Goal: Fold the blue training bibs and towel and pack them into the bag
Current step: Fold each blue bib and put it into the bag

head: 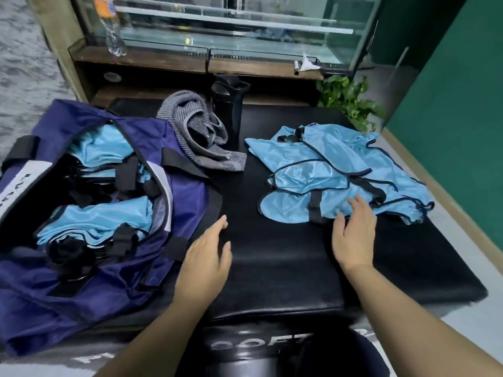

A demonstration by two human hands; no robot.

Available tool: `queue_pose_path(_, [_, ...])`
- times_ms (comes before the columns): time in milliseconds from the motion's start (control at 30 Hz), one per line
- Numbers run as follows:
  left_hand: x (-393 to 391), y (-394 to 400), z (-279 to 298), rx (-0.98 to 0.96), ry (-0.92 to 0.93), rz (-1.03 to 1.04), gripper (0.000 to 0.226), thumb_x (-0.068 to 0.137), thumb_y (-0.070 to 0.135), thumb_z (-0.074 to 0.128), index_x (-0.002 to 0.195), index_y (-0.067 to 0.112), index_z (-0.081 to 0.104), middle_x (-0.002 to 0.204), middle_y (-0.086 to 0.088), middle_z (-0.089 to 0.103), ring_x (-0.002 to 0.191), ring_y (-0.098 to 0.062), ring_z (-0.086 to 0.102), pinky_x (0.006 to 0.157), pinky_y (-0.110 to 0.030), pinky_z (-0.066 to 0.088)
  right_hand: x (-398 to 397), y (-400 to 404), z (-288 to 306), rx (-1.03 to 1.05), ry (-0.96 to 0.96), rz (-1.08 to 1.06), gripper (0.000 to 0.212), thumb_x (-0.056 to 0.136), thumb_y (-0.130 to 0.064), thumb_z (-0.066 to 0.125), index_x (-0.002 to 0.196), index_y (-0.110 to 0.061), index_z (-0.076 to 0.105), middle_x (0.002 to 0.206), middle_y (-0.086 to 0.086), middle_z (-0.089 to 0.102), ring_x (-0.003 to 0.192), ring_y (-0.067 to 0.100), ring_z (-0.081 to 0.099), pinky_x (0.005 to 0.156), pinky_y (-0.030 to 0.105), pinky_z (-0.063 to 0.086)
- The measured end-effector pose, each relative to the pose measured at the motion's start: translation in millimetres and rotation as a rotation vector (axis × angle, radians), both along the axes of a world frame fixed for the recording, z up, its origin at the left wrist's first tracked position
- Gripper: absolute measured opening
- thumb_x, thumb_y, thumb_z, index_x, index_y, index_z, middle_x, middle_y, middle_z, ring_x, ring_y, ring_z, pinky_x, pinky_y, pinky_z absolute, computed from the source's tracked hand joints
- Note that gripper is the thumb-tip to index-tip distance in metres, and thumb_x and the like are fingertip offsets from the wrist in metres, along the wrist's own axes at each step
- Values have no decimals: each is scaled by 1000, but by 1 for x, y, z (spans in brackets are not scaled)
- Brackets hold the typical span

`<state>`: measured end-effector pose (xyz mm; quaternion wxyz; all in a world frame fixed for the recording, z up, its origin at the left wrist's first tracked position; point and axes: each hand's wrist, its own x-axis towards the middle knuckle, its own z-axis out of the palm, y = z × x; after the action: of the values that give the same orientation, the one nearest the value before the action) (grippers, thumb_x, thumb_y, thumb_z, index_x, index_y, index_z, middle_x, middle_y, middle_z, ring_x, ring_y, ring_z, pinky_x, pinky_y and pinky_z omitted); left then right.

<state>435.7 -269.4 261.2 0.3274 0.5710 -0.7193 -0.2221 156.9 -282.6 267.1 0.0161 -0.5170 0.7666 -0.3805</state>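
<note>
1. A navy bag (114,213) is seen lying open on the left of a black pad (272,254).
2. Folded blue bibs (98,221) are packed inside the bag, in two stacks.
3. A loose pile of bibs (334,170) is spread unfolded on the right of the pad.
4. A grey towel (201,134) is left crumpled between the bag and the loose pile, just beside a black bottle (227,110).
5. The left hand (206,257) is held over the pad beside the bag, fingers straight and relaxed, nothing gripped.
6. The right hand (353,235) is laid with spread fingers on the near edge of the loose pile; nothing is pinched.
</note>
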Motion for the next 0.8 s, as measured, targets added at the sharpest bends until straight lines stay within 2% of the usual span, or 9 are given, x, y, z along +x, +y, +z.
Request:
queue_pose_path(167, [-3, -4, -8, -47, -151, 31, 42, 94, 20, 51, 136, 15, 49, 129, 1, 59, 118, -18, 54, 100, -31, 37, -22, -43, -3, -17, 76, 35, 45, 100, -19, 41, 142, -3, 38, 154, 9, 31, 144, 23, 22, 118, 32, 15])
queue_pose_path(333, [-3, -7, -14, -66, -205, 21, 50, 88, 37, 35, 129, 16, 52, 123, 2, 62, 110, -15, 55, 96, -25, 33, -27, -74, -5, 5, 373, 307, 44, 92, -6, 52, 135, 0, 45, 149, 16, 37, 141, 33, 28, 116, 47, 24])
queue_pose_path(400, [-3, -7, -15, -69, -219, 23, 49, 88, 38, 34, 129, 16, 52, 123, 2, 62, 110, -16, 56, 97, -25, 33, -26, -79, -3, 0, 286, 355, 44, 96, -12, 49, 139, -3, 41, 154, 11, 28, 141, 25, 28, 111, 36, 29])
queue_pose_path(500, [-4, -8, -15, -73, -235, 26, 48, 88, 36, 35, 127, 15, 54, 122, 1, 62, 109, -17, 56, 97, -24, 32, -25, -80, 4, 10, -39, 224, 54, 101, -25, 43, 149, -11, 24, 159, 2, 15, 126, 4, 31, 96, 20, 30])
queue_pose_path(567, [-4, -7, -15, -69, -242, 28, 48, 88, 36, 35, 126, 15, 54, 121, 1, 63, 109, -17, 57, 97, -25, 33, -30, -84, 7, 49, -221, 101, 63, 99, -34, 47, 152, -16, 16, 154, -1, 29, 117, 6, 41, 92, 17, 30])
queue_pose_path(633, [-4, -7, -14, -68, -244, 30, 47, 87, 36, 36, 125, 14, 55, 121, 1, 63, 109, -17, 57, 97, -26, 33, -35, -89, 7, 99, -281, 28, 69, 95, -43, 53, 150, -20, 20, 137, -3, 47, 113, 16, 52, 88, 26, 38])
queue_pose_path(700, [-4, -7, -14, -76, -246, 30, 47, 87, 35, 36, 124, 13, 56, 120, 0, 64, 108, -17, 57, 96, -25, 32, -37, -94, 1, 174, -159, 16, 54, 93, -46, 54, 137, -17, 43, 122, 1, 56, 109, 23, 56, 80, 31, 40])
queue_pose_path(733, [-4, -7, -13, -82, -246, 31, 46, 87, 34, 37, 123, 13, 56, 119, -1, 64, 107, -18, 57, 95, -25, 32, -36, -95, -2, 200, -56, 17, 40, 94, -45, 53, 121, -14, 54, 113, 4, 59, 105, 26, 57, 75, 31, 38])
queue_pose_path(800, [-4, -7, -13, -90, -244, 34, 45, 87, 33, 37, 121, 12, 57, 117, -1, 65, 106, -18, 57, 94, -25, 32, -33, -94, -6, 169, 119, 13, 31, 96, -38, 52, 95, -8, 58, 97, 10, 58, 94, 32, 55, 68, 34, 37])
